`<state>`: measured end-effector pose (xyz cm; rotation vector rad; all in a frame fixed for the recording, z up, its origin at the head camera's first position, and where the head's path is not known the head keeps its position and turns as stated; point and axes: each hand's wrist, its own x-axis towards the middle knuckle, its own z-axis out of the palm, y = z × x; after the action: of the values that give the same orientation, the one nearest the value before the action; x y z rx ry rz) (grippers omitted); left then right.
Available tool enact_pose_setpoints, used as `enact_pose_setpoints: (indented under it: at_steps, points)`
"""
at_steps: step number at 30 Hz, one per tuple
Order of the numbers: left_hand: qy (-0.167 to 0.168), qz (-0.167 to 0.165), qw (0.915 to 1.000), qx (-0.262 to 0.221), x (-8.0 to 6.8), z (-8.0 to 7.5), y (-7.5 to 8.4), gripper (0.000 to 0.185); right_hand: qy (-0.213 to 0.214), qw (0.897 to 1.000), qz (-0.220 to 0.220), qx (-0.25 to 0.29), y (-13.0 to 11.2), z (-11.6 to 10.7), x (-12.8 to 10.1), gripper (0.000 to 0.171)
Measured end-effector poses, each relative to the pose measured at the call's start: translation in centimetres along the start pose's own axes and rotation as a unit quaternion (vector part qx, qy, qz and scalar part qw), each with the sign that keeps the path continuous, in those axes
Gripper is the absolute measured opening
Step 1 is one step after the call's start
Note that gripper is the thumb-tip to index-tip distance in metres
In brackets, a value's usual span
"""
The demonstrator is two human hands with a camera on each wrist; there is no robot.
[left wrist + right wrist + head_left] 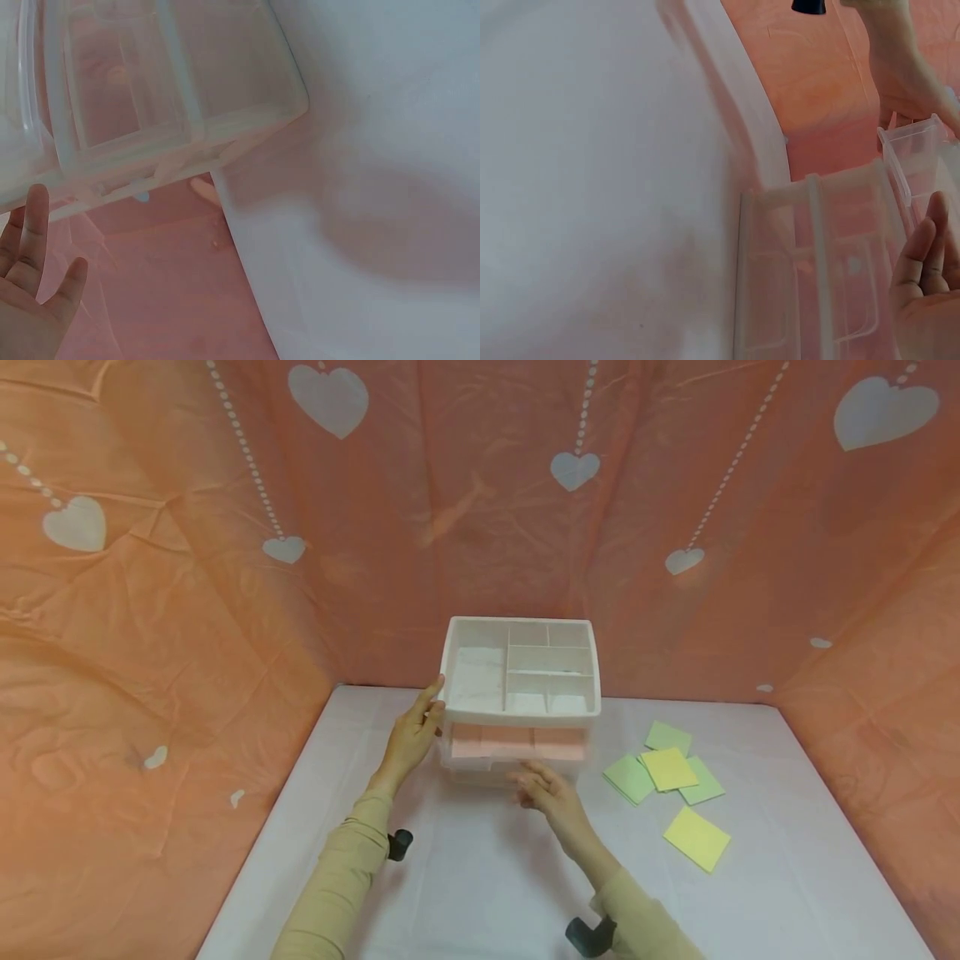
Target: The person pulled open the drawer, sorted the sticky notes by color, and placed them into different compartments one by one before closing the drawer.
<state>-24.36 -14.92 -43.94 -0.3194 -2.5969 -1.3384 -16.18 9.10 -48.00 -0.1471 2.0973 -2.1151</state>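
Observation:
A white plastic drawer organizer (551, 720) stands at the back of the table, with a divided tray on top and see-through drawers below. Its top drawer (491, 764) is pulled out toward the person; the right wrist view shows this clear drawer (915, 131) jutting from the body. My left hand (411, 739) rests its fingers against the organizer's left side, and in the left wrist view the left hand (34, 285) has its fingers extended. In front of the drawer is my right hand (551, 797), blurred, its fingers (939, 210) loosely bent close to the drawer's front.
Several green and yellow sticky notes (670, 768) lie overlapping to the organizer's right, with one yellow note (697, 839) nearer. An orange cloth (487, 527) with white hearts hangs behind and around the white table (480, 893). Black wrist mounts (591, 937) show at both sleeves.

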Motion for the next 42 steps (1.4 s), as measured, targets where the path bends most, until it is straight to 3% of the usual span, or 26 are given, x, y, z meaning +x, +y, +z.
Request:
enact_pose_setpoints:
  at_steps: [7,18,25,42]
  points:
    - [0.010,0.013,0.9999,0.002,-0.1,0.1,0.1,0.045,0.009,1.000,0.008,0.016,-0.4,0.0,1.3,0.046]
    - [-0.007,-0.002,0.9999,-0.008,-0.1,-0.1,0.1,0.052,0.004,1.000,0.018,0.011,-0.8,-0.1,2.7,0.048]
    - [0.002,0.009,1.0000,-0.002,-0.1,0.0,0.0,0.055,0.001,1.000,0.021,0.013,-1.0,-0.1,3.1,0.048]
    - [-0.007,-0.005,1.0000,-0.003,-0.2,0.1,-0.1,0.077,0.011,0.999,0.021,0.031,-0.1,0.1,3.1,0.047]
